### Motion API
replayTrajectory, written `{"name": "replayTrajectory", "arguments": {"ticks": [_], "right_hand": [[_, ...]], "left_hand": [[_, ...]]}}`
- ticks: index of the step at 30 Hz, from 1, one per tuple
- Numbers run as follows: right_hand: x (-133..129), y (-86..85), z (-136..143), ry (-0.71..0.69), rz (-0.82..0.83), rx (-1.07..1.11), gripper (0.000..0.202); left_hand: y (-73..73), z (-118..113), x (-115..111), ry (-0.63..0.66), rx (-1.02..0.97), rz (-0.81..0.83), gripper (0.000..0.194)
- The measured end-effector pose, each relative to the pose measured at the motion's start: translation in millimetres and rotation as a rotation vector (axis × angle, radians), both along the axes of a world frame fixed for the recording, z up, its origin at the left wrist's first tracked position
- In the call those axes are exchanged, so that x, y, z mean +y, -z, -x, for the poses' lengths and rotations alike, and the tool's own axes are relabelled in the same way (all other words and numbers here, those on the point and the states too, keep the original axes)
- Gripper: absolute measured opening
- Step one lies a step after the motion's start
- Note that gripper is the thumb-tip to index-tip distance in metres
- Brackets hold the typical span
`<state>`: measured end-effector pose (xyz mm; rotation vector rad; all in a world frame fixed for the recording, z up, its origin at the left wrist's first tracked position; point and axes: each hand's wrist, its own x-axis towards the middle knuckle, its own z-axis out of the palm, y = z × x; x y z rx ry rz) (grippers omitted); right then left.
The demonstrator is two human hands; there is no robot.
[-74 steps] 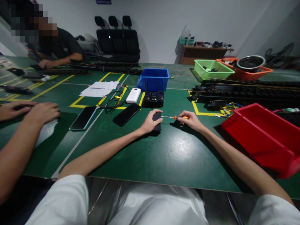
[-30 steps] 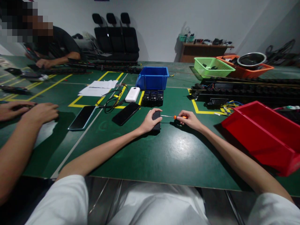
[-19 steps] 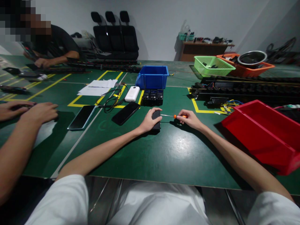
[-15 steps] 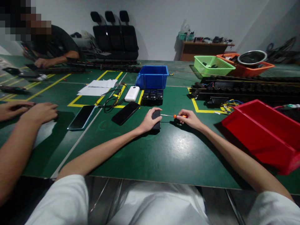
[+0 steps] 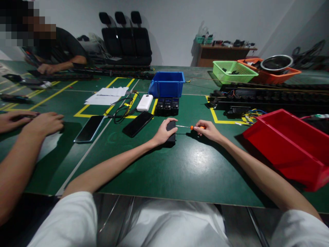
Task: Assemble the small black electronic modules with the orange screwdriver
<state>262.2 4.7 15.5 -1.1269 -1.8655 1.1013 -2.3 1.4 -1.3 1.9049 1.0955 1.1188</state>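
Observation:
My left hand [image 5: 165, 131] is closed round a small black box [image 5: 171, 137] that rests on the green table [image 5: 144, 171]. In my right hand [image 5: 207, 130] is a screwdriver [image 5: 191, 128] with an orange handle, gripped between thumb and fingers. Its thin metal shaft points left and its tip meets the right side of the box. Whether the tip sits in a screw is too small to tell. Just beyond my left hand stand several black box-shaped units [image 5: 167, 106] in a row. A black phone [image 5: 138, 124] lies to the left of that hand.
Behind the black units is a blue bin [image 5: 168, 84], with a white power bank [image 5: 144, 103] beside it. A red bin [image 5: 285, 147] stands at right, near long black assemblies [image 5: 267, 97]. Another phone [image 5: 89, 129] lies left. A co-worker's hands [image 5: 43, 123] are at far left.

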Motion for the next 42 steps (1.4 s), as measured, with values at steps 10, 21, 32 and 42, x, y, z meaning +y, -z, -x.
{"name": "replayTrajectory", "arguments": {"ticks": [10,21,32,42], "right_hand": [[-0.5,-0.3,-0.8,-0.009,-0.005,-0.036,0.040],[1.1,0.8,-0.3,-0.010,-0.024,-0.052,0.036],[-1.2,-0.2,0.7,0.045,-0.173,-0.089,0.033],[-3.0,-2.0,0.3,-0.027,-0.119,-0.091,0.035]], "left_hand": [[-1.0,-0.2,-0.5,0.001,0.006,0.011,0.036],[-0.4,-0.3,0.2,0.000,0.024,-0.010,0.036],[-1.4,-0.3,-0.3,0.007,0.009,-0.007,0.036],[-2.0,-0.2,-0.9,0.007,0.014,-0.003,0.037]]}}
